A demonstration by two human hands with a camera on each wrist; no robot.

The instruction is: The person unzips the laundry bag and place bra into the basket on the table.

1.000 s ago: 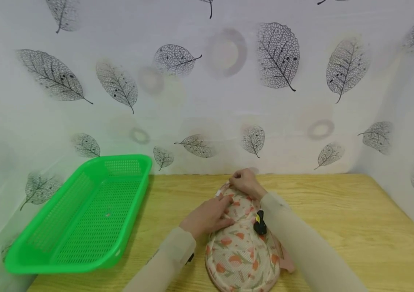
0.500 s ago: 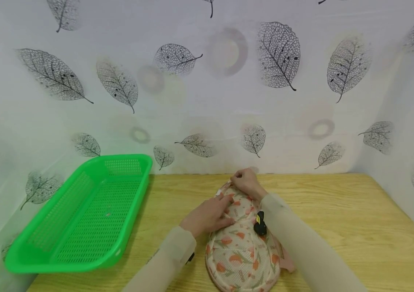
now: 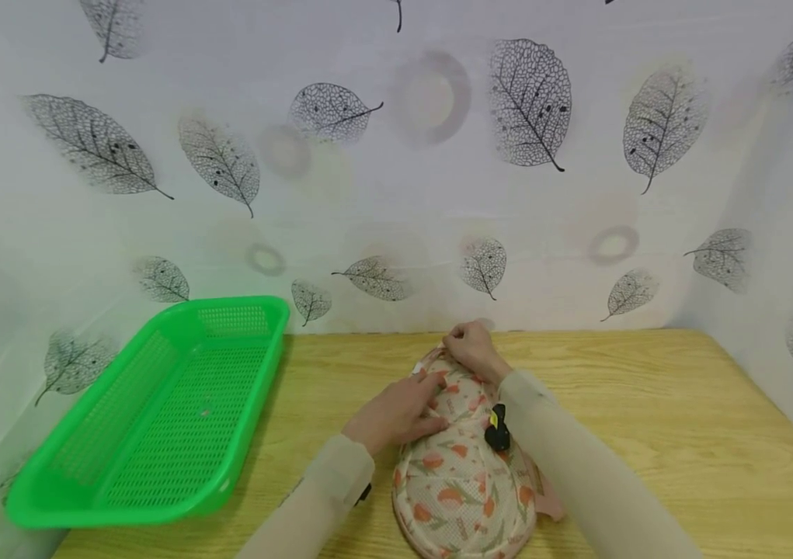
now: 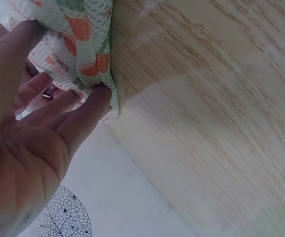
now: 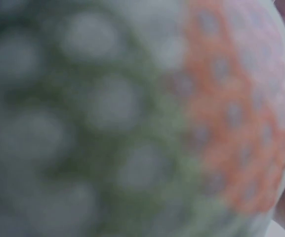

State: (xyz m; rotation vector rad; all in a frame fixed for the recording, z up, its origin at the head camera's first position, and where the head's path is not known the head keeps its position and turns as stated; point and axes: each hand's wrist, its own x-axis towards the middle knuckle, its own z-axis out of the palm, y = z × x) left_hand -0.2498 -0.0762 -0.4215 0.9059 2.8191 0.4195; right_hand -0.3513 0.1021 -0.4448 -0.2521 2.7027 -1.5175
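A padded mesh-fabric cushion [image 3: 466, 489], cream with orange flowers, green leaves and pink edging, lies lengthwise on the table before me. It narrows at the middle. My left hand [image 3: 396, 411] rests on its left side near the narrow part, thumb and fingers spread. Fingertips of that hand [image 4: 48, 118] touch the fabric in the left wrist view. At the far end, my right hand [image 3: 473, 353] pinches the edge, close to a small white tag [image 3: 419, 368]. Blurred fabric [image 5: 132, 118] fills most of the right wrist view and hides much of that hand.
A green plastic basket [image 3: 179, 411] with slotted walls stands at the left. The wooden table [image 3: 648, 435] extends to the right of the cushion. Behind it hangs a pale leaf-print curtain [image 3: 382, 202]. A pink strip [image 3: 550, 501] sticks out beside the right sleeve.
My right hand has shifted very slightly right along the cushion's far edge, still pinching. The left hand and the cushion have hardly moved. The head view has shifted a little.
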